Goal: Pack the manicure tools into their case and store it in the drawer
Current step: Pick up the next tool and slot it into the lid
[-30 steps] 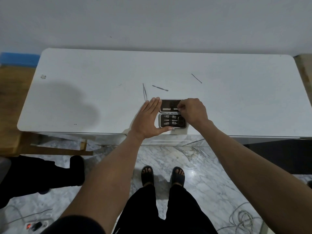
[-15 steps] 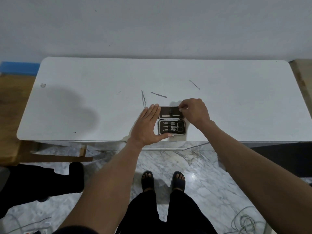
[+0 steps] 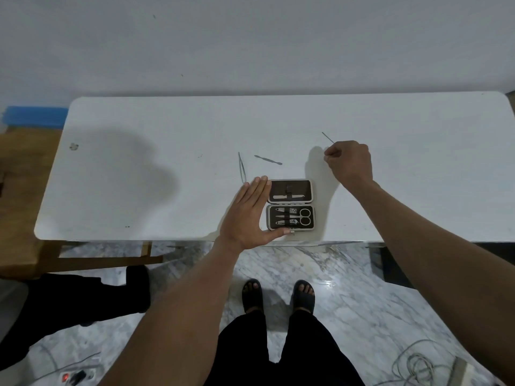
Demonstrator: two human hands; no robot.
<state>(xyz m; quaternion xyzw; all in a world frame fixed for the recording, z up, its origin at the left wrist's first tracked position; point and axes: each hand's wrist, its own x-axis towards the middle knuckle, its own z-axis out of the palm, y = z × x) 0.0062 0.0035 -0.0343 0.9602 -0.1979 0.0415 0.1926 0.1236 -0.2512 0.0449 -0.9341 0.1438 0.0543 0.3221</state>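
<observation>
Metal pick [image 3: 327, 137] pinched in right-hand fingers [image 3: 330, 155]; left hand [image 3: 248, 215] flat against case [image 3: 290, 204].

thin pick [image 3: 327, 137] lower end hidden in right hand [image 3: 349, 160]; grip unclear.

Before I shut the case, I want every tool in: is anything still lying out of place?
Yes. Tweezers and a cuticle pusher lie loose on the table behind the open case; the right hand pinches a thin probe.
</observation>
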